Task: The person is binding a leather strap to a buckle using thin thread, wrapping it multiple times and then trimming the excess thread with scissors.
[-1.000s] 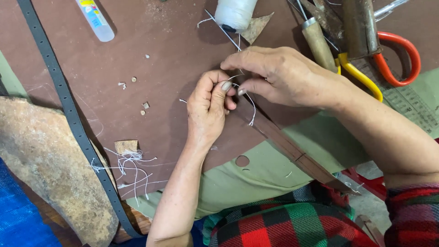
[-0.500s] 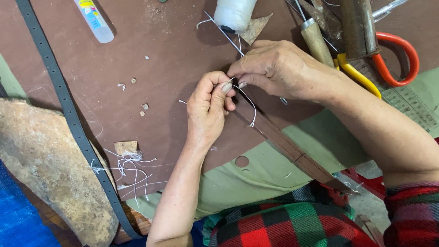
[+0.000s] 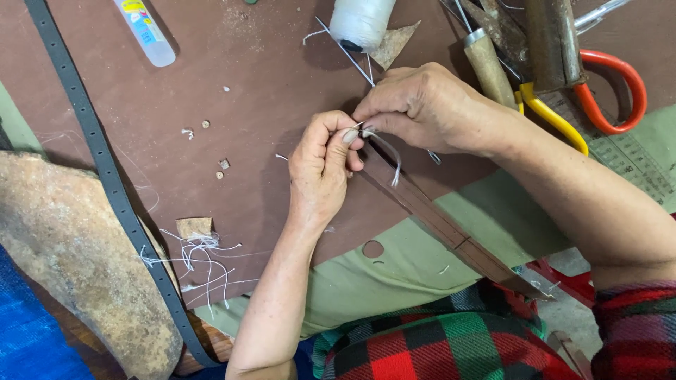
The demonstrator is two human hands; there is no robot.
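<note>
Two bare hands meet over a brown leather sheet [image 3: 232, 105] spread on the bench. Left hand [image 3: 320, 172], fingers closed, pinches the near end of a narrow brown leather strap [image 3: 422, 207] together with a short white thread [image 3: 394, 163] that loops off the pinch point. Right hand [image 3: 422, 109], also closed, grips at the same spot from the 1 o'clock side; a thin metal needle [image 3: 348, 51] appears to run out from under it toward 11 o'clock, though the grasp itself is hidden by the fingers. From the pinch, the strap runs away toward 4 o'clock, down to the person's checked lap.

Judged from this hold, the stitch goes best with the strap end kept firmly pinched and flat, the thread drawn straight and snug rather than jerked, and the fingertips kept clear of the needle's line. Slack in the loop could tangle.

At 12 o'clock lies a white thread spool [image 3: 362, 21]; at 2 o'clock, scissors with orange handles [image 3: 612, 91] and a wooden-handled tool [image 3: 489, 67]. At 9 o'clock a grey punched belt [image 3: 105, 169] crosses the sheet, with loose thread offcuts [image 3: 201, 257] beside it.
</note>
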